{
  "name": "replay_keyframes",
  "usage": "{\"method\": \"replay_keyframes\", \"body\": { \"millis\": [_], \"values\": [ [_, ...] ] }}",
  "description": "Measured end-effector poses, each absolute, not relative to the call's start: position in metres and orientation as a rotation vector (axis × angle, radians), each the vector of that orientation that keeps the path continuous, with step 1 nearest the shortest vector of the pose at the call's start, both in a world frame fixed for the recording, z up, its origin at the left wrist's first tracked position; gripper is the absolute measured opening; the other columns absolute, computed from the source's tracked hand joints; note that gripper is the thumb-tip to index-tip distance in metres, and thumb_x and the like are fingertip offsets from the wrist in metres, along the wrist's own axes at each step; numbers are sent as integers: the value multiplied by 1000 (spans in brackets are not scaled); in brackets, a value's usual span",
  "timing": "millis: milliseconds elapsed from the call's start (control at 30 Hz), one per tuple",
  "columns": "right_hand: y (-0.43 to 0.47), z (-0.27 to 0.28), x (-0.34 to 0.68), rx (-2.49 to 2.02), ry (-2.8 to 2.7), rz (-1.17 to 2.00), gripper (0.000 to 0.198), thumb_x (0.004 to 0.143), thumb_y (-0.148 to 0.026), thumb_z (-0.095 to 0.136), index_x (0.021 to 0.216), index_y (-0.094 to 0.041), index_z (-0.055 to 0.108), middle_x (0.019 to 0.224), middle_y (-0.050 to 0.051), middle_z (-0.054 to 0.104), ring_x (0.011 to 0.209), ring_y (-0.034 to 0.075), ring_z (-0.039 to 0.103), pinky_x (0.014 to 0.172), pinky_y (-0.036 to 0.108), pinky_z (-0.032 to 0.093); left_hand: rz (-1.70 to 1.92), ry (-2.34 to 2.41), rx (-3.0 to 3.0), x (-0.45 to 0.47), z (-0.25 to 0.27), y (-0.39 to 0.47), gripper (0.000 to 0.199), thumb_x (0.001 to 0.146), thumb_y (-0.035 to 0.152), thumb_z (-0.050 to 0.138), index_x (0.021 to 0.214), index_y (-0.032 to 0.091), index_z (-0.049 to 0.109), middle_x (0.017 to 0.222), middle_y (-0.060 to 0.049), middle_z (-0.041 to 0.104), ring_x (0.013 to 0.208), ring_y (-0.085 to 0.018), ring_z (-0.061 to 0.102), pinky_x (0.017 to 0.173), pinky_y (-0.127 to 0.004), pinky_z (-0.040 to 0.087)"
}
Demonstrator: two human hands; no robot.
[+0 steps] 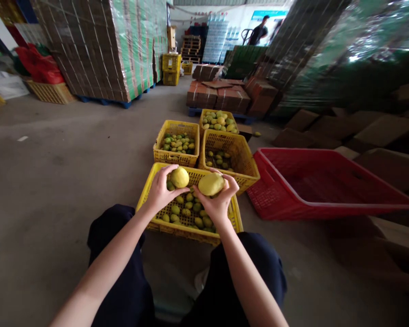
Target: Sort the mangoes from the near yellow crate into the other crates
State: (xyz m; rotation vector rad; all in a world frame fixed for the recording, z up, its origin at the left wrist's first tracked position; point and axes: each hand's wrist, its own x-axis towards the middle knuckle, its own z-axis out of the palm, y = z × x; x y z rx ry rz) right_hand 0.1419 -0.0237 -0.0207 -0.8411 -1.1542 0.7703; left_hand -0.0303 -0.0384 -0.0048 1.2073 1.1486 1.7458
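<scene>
Two yellow fruits (180,177) hang above our nearest crate (184,232), one gripped in our left hand (159,190), one in our right hand (218,205); we'd best press lightly, avoiding bruises.

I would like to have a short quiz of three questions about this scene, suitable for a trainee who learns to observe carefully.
1. How many yellow crates stand close together in the near group?
2. What colour is the large crate to the right of that group? A) Blue B) Red C) White
3. True or false: the left hand holds a yellow fruit, but the right hand holds nothing.

Key:
1. Four.
2. B.
3. False; the right hand holds a second yellow fruit.
</scene>
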Motion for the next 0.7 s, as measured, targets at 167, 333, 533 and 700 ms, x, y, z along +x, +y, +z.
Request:
{"method": "replay_keyframes", "body": {
  "millis": [167, 333, 533, 700],
  "values": [
    [-27, -19, 138, -853, -1129, 904, 77, 51, -10, 84, 114, -29, 44, 109, 1, 61, 101, 19, 62, 90, 34, 52, 1722, 1014, 981, -16, -1, -36, 64, 44, -5, 87, 100, 20, 67, 120, -9, 65, 124, -24, 56, 96, -27, 51],
    [-27, -19, 139, -816, -1032, 1207, 63, 64, -21, 80, 116, -32, 47, 84, -7, 61, 63, 11, 58, 59, 24, 52, 1661, 775, 811, -8, -3, -26, 61, 49, 1, 88, 102, 23, 66, 114, -4, 66, 105, -18, 65, 86, -24, 53],
    [-7, -27, 147, -806, -427, 1710, 28, 70, -26, 70, 95, -24, 57, 83, -1, 70, 63, 13, 64, 55, 24, 55, 1347, 800, 260, 1, -32, -5, 22, 78, 29, 75, 88, 14, 62, 83, -6, 68, 73, -15, 68, 70, -25, 58],
    [3, -47, 163, -1051, -14, 1721, 14, 75, -28, 67, 80, -22, 55, 65, -2, 66, 56, 13, 62, 44, 21, 52, 902, 1080, 653, 25, -85, -24, 23, 88, 37, 64, 76, 19, 57, 65, -1, 60, 52, -10, 59, 49, -21, 52]
  ]
}}
